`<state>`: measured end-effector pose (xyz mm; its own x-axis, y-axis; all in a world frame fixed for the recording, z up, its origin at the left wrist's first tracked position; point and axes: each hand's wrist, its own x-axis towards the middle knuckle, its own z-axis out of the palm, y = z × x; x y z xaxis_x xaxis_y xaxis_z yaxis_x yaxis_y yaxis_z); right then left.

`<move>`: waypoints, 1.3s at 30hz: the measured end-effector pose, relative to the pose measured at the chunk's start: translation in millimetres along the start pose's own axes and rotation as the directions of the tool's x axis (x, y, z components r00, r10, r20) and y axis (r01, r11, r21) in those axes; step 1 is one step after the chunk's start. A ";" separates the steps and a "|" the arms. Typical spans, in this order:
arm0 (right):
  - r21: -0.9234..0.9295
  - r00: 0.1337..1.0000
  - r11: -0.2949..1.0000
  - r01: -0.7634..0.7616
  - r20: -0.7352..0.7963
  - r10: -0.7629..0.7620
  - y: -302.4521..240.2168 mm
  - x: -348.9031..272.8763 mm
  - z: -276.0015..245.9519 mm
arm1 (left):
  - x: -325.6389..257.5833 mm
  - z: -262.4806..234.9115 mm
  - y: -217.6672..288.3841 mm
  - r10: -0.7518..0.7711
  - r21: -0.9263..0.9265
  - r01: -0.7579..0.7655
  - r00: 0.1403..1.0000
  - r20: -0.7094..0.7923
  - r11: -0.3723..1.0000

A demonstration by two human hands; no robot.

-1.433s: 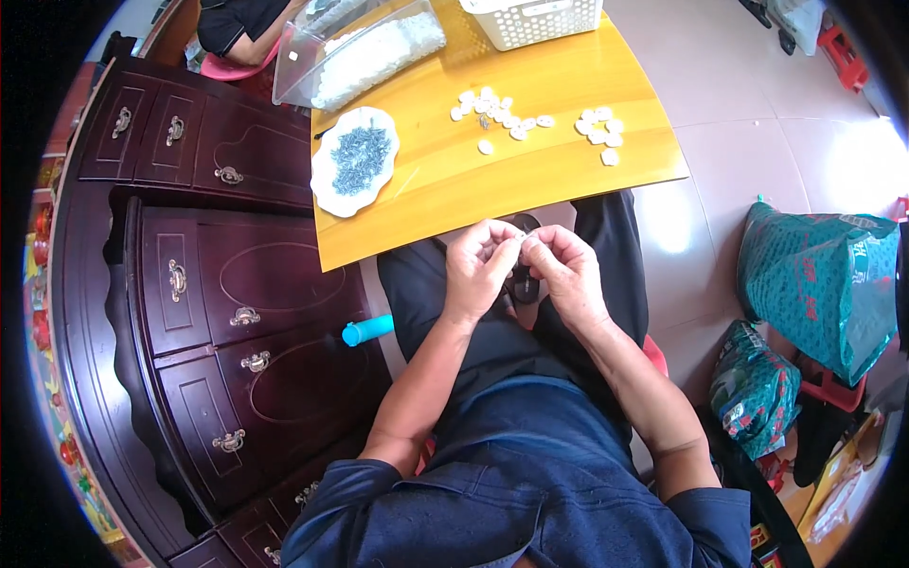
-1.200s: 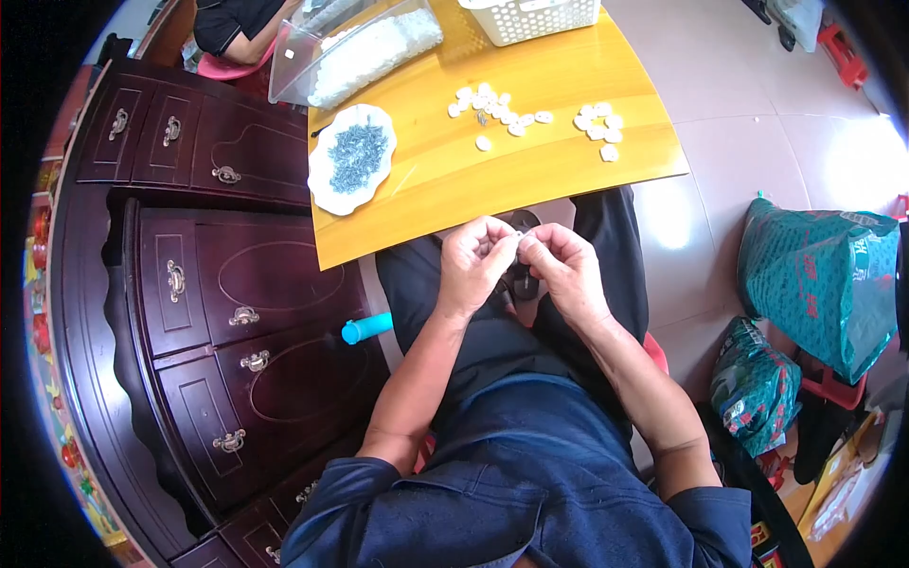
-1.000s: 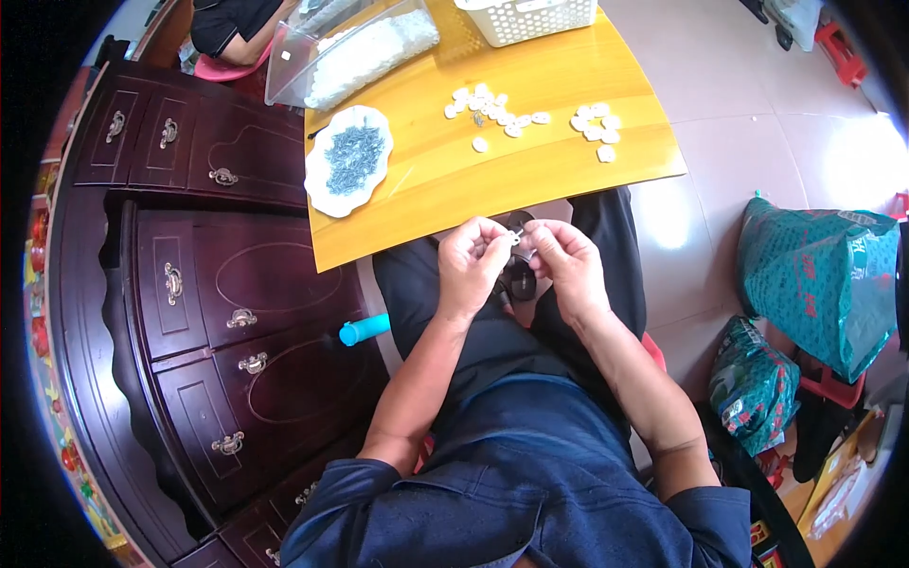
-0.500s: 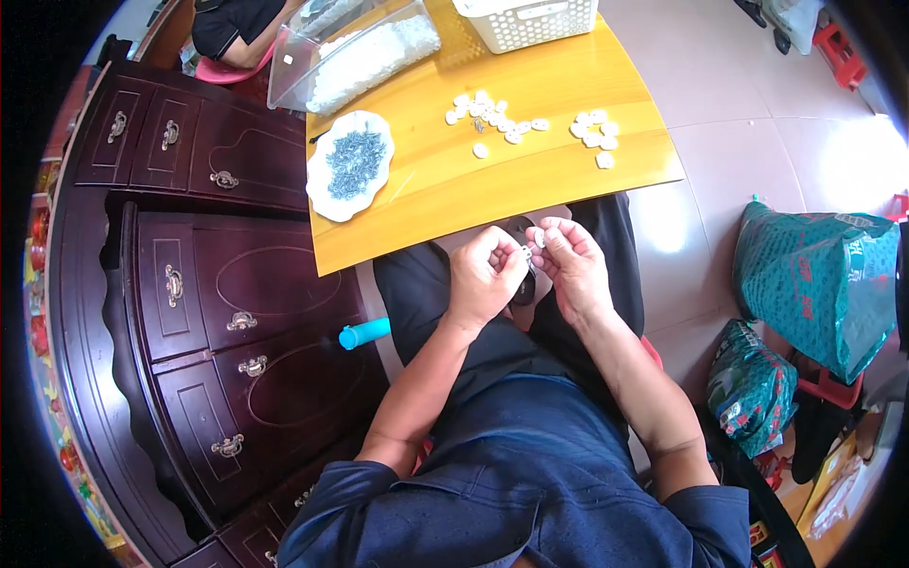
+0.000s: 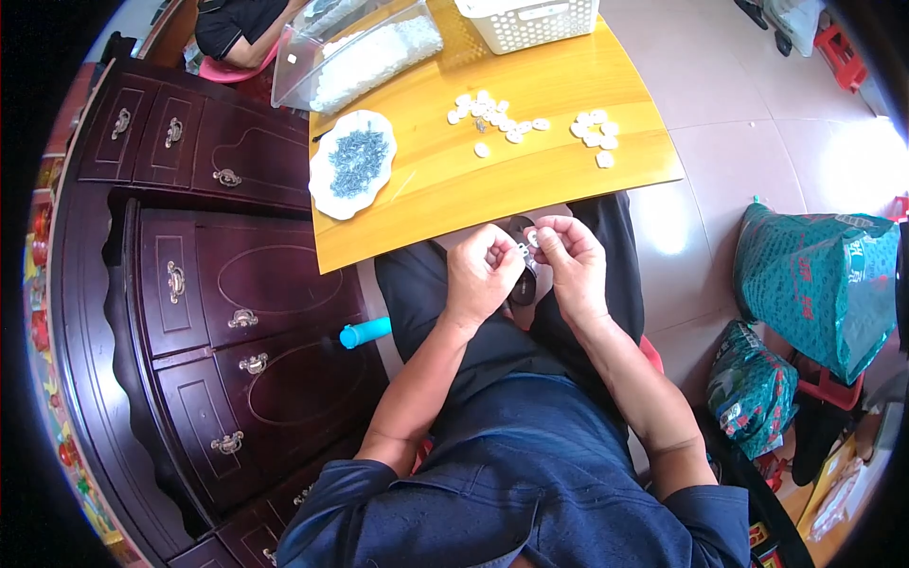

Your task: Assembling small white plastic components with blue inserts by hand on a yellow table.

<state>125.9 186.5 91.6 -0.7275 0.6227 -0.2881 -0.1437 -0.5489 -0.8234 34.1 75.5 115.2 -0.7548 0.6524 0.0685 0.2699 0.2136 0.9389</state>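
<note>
Just off the near edge of the wooden table (image 5: 454, 180), head view: the left hand (image 5: 478, 282) has thumb and fingers pinched on a small white piece (image 5: 523, 251). The right hand (image 5: 579, 270), narrowly apart from it, is clamped by its fingertips on a pale round piece (image 5: 533, 239). These 2 pieces are just beside each other, short of the table's near edge; whether they touch cannot be made out.

On the table's left side: 1 scalloped white plate (image 5: 323, 189) bearing thin dark-grey parts (image 5: 358, 163). At the table's far left: 1 clear bin (image 5: 287, 83) holding a white mass (image 5: 374, 64). At the table's far edge: 1 perforated white basket (image 5: 544, 33). Across the table's middle: scattered white discs (image 5: 514, 136); toward its right edge, a smaller cluster (image 5: 592, 139).

Left of the table: 1 dark wood cabinet (image 5: 194, 336). Short of the table's near-left corner: 1 blue cylinder (image 5: 365, 332). Right of the table: 1 large teal bag (image 5: 805, 293). Beyond the table's far-left corner: a co-worker's arm (image 5: 254, 51).
</note>
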 end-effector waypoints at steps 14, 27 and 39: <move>-0.104 0.995 0.990 0.099 0.014 -0.099 2.3 -1.5 1.4 | -2.8 2.1 1.0 -0.096 -0.113 0.094 0.995 -0.014 0.989; -0.048 0.995 0.999 -0.013 0.098 0.018 4.0 -6.7 -1.0 | -3.4 -1.2 -8.2 -0.104 -0.169 0.097 0.994 -0.030 0.981; -0.028 0.990 0.996 -0.088 0.109 0.091 -2.6 -7.3 1.0 | -6.0 -2.3 -5.1 -0.184 -0.241 0.181 0.983 0.011 0.954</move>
<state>130.9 182.8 96.3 -0.8062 0.5061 -0.3065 -0.0603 -0.5857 -0.8083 35.9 68.8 110.8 -0.7852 0.6096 -0.1086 -0.0231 0.1464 0.9890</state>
